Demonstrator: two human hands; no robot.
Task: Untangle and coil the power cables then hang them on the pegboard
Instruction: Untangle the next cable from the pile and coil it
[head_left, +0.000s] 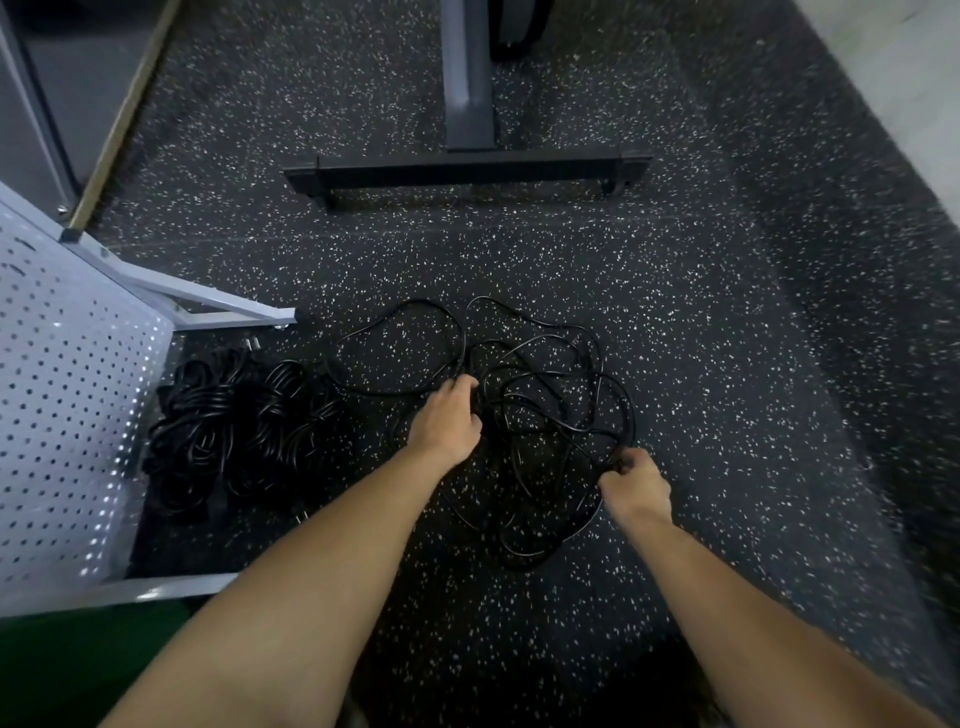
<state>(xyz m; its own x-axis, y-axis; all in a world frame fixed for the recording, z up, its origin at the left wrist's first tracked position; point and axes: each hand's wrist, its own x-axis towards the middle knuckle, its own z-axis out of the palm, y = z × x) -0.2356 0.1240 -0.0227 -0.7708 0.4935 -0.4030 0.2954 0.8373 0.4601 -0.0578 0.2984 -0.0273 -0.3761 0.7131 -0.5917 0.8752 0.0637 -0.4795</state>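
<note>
Looping cable (524, 415) inside both hands' fingers (625, 460)

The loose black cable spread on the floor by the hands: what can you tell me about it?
The loose cable is thin, black and glossy, seemingly rubber-sheathed. It lies uncoiled on the speckled floor in many overlapping loops, a flat tangle. The left hand grips strands at its left side; the right hand pinches a piece at its lower right. It sits to the right of the coiled bundles. No plug shows plainly.
</note>
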